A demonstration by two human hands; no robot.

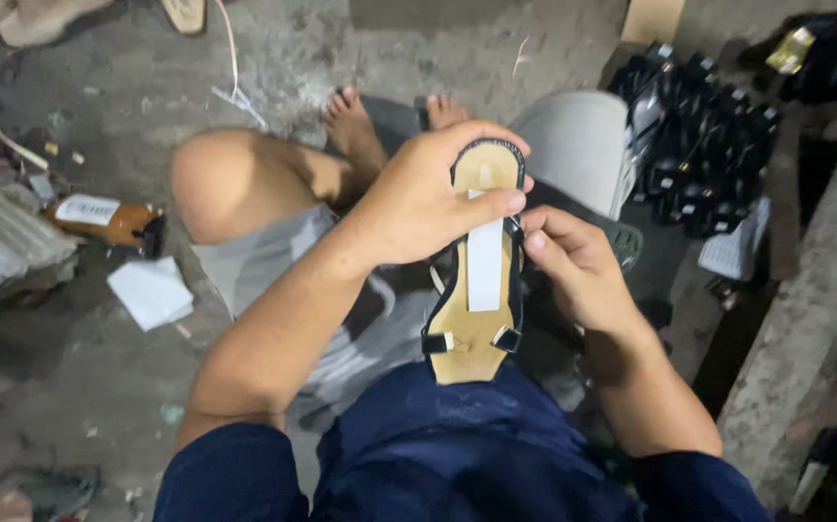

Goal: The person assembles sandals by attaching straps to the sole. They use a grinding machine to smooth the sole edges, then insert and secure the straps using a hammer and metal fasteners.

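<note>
We hold a sandal sole point(481, 290) up over our lap, its tan underside facing the camera, with a black rim around it and a white paper strip point(484, 261) running down its middle. Our left hand point(428, 198) grips the toe end from the left, the fingers point(496, 203) wrapped over the top edge and the thumb pressed across the upper end of the white strip, so this hand is closed on the sole. Our right hand point(573, 266) sits at the sole's right edge, its fingertips pinched narrowly on a black strap point(515, 232) right where it meets the rim. Two black strap ends with pale tabs point(438, 341) are folded over the underside near the heel, one on each side.

Below the sole are our dark blue shirt point(457, 454) and grey shorts point(341, 338); our bare knee point(215, 179) and feet point(355, 121) rest on the concrete floor point(128, 87). Toward the floor's left edge lie a brown bottle with a white label point(104, 217) on its side and, near it, a white sheet of paper point(152, 290). Toward the upper right corner sits a heap of black straps point(704, 145), just beside a concrete ledge point(805, 319) along the right edge.
</note>
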